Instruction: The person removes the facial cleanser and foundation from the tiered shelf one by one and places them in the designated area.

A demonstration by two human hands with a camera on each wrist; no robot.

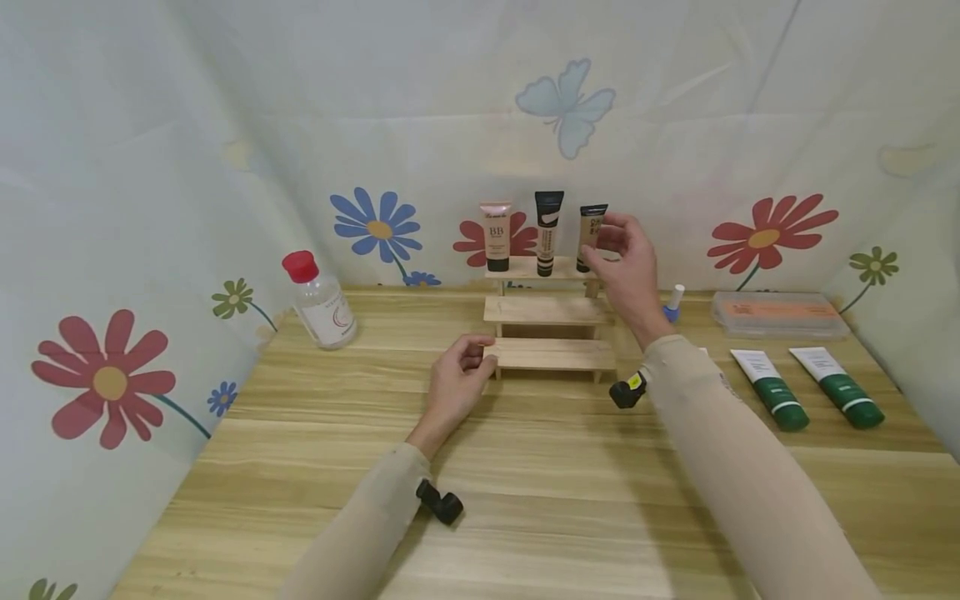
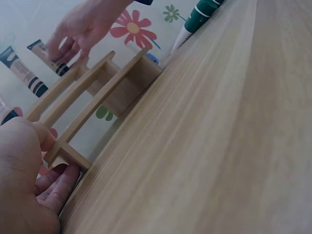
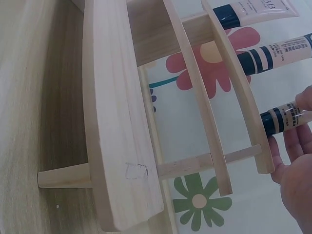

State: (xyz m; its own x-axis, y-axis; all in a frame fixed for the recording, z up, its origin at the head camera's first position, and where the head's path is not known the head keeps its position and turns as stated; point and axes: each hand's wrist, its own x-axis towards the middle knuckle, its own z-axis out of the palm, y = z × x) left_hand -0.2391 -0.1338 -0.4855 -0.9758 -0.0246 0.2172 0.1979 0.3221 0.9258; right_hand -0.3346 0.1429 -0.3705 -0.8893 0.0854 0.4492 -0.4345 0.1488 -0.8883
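Observation:
A three-tier wooden display stand [image 1: 547, 311] stands on the table. On its top tier are a pink BB cream tube [image 1: 497, 240] at left and a black-topped cosmetic tube [image 1: 548, 237] in the middle, both upright on their caps. At the right end, my right hand [image 1: 632, 271] pinches a small beige tube [image 1: 590, 227] between thumb and fingers; its dark cap [image 3: 268, 123] is right at the tier's surface. My left hand [image 1: 456, 377] grips the left end of the lowest tier, with fingers [image 2: 61, 187] curled underneath, as the left wrist view shows.
A clear bottle with a red cap [image 1: 318, 304] stands at the left. To the right are a blue item with a white top [image 1: 672, 305], a clear plastic case [image 1: 780, 315] and two green-and-white tubes [image 1: 772, 392] lying flat. A flowered curtain [image 1: 420, 100] hangs behind.

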